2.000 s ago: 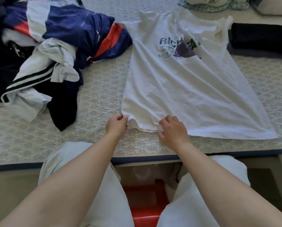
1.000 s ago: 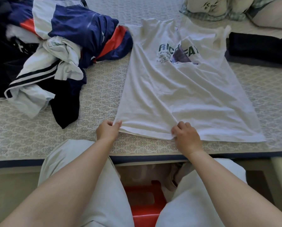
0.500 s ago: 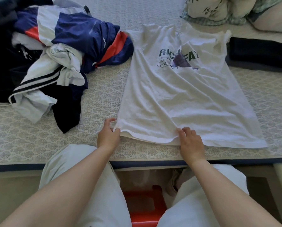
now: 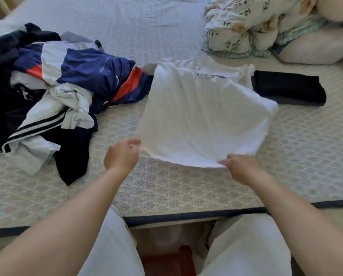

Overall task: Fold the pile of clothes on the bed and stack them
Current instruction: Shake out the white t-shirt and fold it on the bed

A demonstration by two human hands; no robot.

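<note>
A white T-shirt (image 4: 198, 120) lies in the middle of the bed, its lower part raised off the cover. My left hand (image 4: 122, 155) pinches the hem's left corner. My right hand (image 4: 241, 168) pinches the hem further right. The raised cloth hides most of the printed chest; only a strip of lettering shows near the collar. A jumbled pile of clothes (image 4: 53, 92) in navy, white and red lies to the left of the shirt. A folded black garment (image 4: 290, 87) sits flat to the shirt's right.
A crumpled floral blanket (image 4: 244, 26) and a pale pillow (image 4: 318, 46) lie at the far right of the bed. The patterned bed cover (image 4: 166, 188) ends in a dark edge just before my knees. Something red (image 4: 166, 261) shows on the floor between my legs.
Both hands have lifted the shirt's hem off the bed and carried it up and forward, so the lower half billows over the print. The right side has gathered in.
</note>
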